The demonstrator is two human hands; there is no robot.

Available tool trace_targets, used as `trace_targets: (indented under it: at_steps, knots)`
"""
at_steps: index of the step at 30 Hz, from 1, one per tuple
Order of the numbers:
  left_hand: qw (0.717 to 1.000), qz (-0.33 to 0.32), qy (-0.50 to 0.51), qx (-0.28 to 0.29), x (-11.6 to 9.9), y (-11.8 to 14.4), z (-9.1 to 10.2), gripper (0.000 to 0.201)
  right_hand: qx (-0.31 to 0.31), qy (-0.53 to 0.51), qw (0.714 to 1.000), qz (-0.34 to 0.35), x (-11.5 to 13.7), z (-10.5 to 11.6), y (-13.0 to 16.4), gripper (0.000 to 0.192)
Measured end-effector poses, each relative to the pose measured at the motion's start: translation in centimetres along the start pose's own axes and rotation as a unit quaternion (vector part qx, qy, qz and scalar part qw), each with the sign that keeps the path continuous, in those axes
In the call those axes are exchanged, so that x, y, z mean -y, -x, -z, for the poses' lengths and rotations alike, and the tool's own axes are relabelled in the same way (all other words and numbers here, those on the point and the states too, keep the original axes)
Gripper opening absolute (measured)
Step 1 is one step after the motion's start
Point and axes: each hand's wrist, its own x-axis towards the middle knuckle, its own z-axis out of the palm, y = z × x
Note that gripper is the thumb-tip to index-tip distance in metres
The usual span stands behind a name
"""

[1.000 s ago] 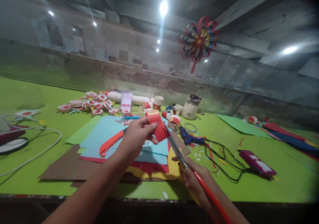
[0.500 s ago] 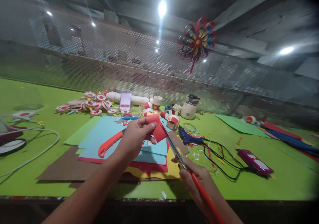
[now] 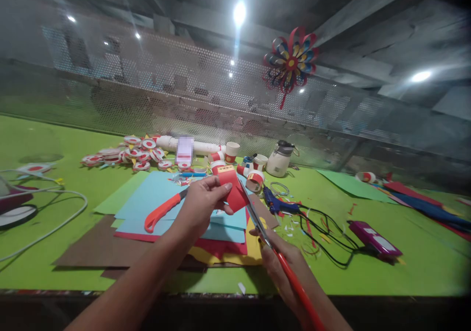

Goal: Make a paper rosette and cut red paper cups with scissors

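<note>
A red paper (image 3: 232,189) piece is pinched in the left hand (image 3: 201,204), thumb on its near face and fingers behind, held up above the sheets (image 3: 165,198) on the green table (image 3: 55,139). Its long axis runs up and away from the grip, tilted a little to the right, with a yellow-marked strip at its far end. The scissors (image 3: 257,220) meet it from the right: their blades touch the paper's right edge just beside the left fingertips, and the blades' line runs down and toward the person to the right hand (image 3: 285,267), which is closed on the red handles. Whether the blades stand apart or shut is hard to tell, since they blur into one thin line. The left hand is the nearer one to the paper; the right hand sits well apart from it, below and to the right.

Under the left wrist lies an orange-handled knife (image 3: 164,212) on the blue sheet. Right of the scissors are a blue glue gun (image 3: 277,204), black cable (image 3: 324,233) and a pink phone (image 3: 373,238). Beyond the paper stand cups (image 3: 232,151) and a jug (image 3: 281,159).
</note>
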Motion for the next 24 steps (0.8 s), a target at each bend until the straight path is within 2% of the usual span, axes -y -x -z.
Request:
trace_targets:
  at_steps: [7,18,21,24]
  knots:
    - [1.0,-0.008,0.0,-0.004,0.1,0.0,0.0,0.015,-0.003,0.008,1.0,-0.014,0.0,-0.1,0.0,0.055]
    - [1.0,0.003,-0.01,-0.005,-0.2,0.4,-0.2,0.014,-0.049,0.008,0.999,-0.006,0.1,-0.7,0.2,0.051]
    - [1.0,0.005,-0.004,-0.002,0.0,0.3,-0.1,0.018,-0.027,-0.042,0.998,-0.043,0.0,-0.8,0.4,0.052]
    - [1.0,0.001,0.004,0.005,0.3,0.2,0.0,0.022,0.003,-0.137,0.985,-0.1,0.0,-1.1,0.5,0.057]
